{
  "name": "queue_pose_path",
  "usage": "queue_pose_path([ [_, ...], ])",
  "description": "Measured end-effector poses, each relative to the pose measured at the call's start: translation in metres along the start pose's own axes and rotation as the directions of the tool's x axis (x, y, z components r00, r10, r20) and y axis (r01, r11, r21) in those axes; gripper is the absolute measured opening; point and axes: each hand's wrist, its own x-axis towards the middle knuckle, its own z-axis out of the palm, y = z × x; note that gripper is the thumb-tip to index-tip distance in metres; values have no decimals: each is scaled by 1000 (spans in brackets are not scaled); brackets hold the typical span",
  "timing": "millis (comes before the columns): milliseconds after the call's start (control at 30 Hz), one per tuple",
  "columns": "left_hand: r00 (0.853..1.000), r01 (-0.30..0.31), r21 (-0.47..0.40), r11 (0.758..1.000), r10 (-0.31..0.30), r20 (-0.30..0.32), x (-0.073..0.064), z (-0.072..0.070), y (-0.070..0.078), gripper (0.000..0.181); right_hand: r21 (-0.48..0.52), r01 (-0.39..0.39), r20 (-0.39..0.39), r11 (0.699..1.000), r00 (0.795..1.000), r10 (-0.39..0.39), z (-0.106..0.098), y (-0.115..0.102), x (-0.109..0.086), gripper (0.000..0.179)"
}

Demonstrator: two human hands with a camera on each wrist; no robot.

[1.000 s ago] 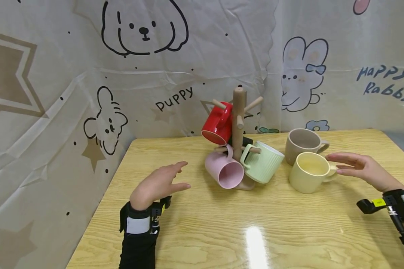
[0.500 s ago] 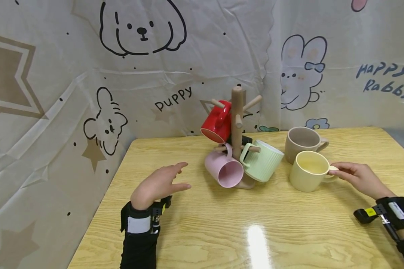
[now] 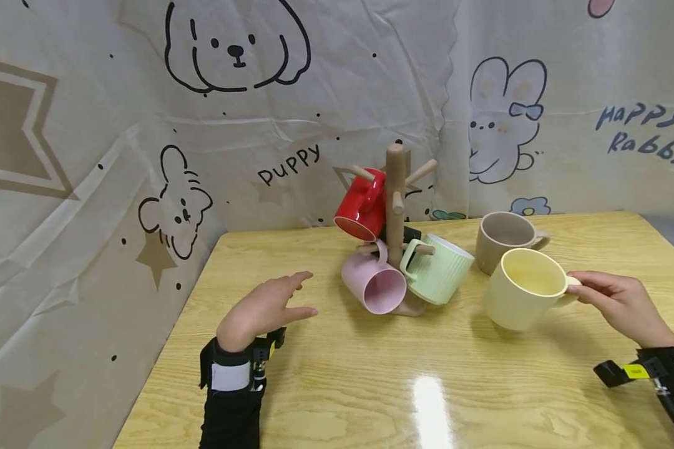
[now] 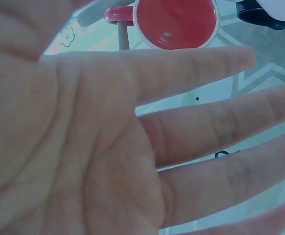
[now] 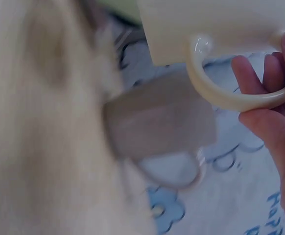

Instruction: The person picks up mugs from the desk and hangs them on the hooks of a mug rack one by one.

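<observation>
My right hand (image 3: 623,305) pinches the handle of a yellow mug (image 3: 519,299), which is tilted and held just above the table. In the right wrist view, thumb and fingers grip the mug's looped handle (image 5: 230,100). My left hand (image 3: 264,312) hovers over the left part of the table, fingers straight, holding nothing; its bare palm (image 4: 83,142) fills much of the left wrist view. Between the hands stands a wooden mug tree (image 3: 395,206). On it hang a red mug (image 3: 361,206), a pink mug (image 3: 373,284) and a light green mug (image 3: 439,271).
A taupe mug (image 3: 505,240) stands upright on the wooden table (image 3: 337,386), behind the yellow one. Some upper pegs (image 3: 421,171) of the tree carry no mug. A patterned cloth (image 3: 292,125) hangs behind and to the left of the table.
My right hand has closed on the yellow mug's handle, then raised and tilted the mug, bringing it slightly right and toward me. The left hand has stayed in place.
</observation>
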Motion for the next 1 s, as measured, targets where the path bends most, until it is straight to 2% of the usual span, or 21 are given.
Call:
queue_pose_path([
  [133,1000,-7,8,1000,7,-6,0,-1,0,66,38,21,-26,999,999,-20,-1,-48,8,18],
  [300,1000,-4,7,1000,4,-4,-1,-2,1,65,99,102,-5,990,995,-102,11,-80,16,19],
  [467,1000,-1,-3,1000,1,-2,-1,-1,2,65,142,242,16,960,969,-247,33,-107,27,24],
  [600,1000,-9,-3,1000,9,-3,-2,-2,2,65,159,307,-2,938,950,-311,52,-132,32,27],
  [733,1000,-17,6,1000,17,-4,-1,-2,3,65,216,312,-47,925,950,-309,69,-153,36,24],
  [900,1000,-17,5,1000,17,-2,0,-1,4,65,294,293,-66,910,956,-287,87,-167,41,21],
  [1000,1000,-14,2,1000,14,1,1,0,5,65,286,312,-75,906,950,-303,96,-172,42,20],
])
